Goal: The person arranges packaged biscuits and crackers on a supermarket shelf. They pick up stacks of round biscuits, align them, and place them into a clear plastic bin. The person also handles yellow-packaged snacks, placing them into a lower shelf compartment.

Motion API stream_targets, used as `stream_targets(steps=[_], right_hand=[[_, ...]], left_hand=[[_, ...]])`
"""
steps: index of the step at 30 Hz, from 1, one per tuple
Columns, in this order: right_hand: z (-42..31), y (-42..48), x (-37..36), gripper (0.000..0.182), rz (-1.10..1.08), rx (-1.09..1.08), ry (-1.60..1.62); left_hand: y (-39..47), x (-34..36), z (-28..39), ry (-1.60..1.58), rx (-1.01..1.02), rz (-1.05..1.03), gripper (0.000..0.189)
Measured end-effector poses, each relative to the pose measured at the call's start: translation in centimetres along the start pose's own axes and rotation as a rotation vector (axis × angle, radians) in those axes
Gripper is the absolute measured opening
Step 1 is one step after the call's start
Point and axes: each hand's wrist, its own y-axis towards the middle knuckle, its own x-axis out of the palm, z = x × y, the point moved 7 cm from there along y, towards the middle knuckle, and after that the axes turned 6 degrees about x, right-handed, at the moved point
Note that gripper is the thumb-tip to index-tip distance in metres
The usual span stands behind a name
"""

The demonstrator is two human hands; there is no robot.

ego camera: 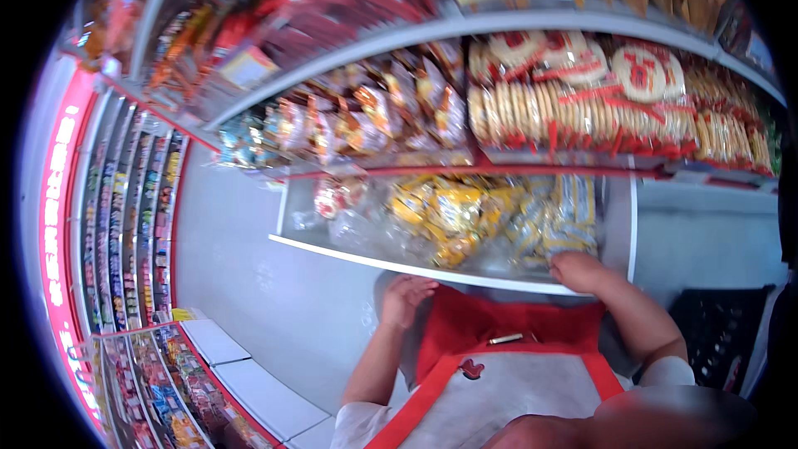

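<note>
A pulled-out drawer point(614, 231) with a white rim lies before me, under a snack shelf. Shiny yellow packets point(458, 206) are heaped in its middle, with silver-and-yellow packets point(570, 218) at the right. Red-and-white packets point(333, 194) and crumpled clear plastic point(355, 227) lie at the left. My left hand point(404, 302) holds nothing, its fingers loosely bent near the drawer's front edge. Over that edge, at the right, my right hand point(576, 271) has curled fingers beside the silver-and-yellow packets; whether it grips one is hidden.
Above the drawer, a shelf holds wrapped round crackers point(573, 109) and brown-and-white snack packets point(374, 109). Red packets point(349, 6) fill the shelf higher up. A black crate point(717, 330) stands on the floor at right. More stocked shelves point(134, 218) line the left, beyond the grey floor point(249, 249).
</note>
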Motion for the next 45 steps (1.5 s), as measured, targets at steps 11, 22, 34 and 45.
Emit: stream_targets(steps=[11,22,34,45], right_hand=[[-3.6,-1.3,-3.6,0.043,0.234,-0.134,0.039],[-5.8,-3.6,-1.9,0.027,0.453,-0.38,0.328],[1.4,1.8,3.3,0.026,0.098,0.008,-0.063],[1.7,2.0,1.8,0.024,0.023,0.014,0.027]], left_hand=[[8.3,0.5,-2.1,-0.16,0.016,-0.042,0.019],[14.3,4.6,0.9,0.002,0.127,-0.049,0.021],[20.5,8.1,3.7,0.059,0.102,-0.001,0.036],[22.5,7.1,4.3,0.048,0.104,0.083,0.038]])
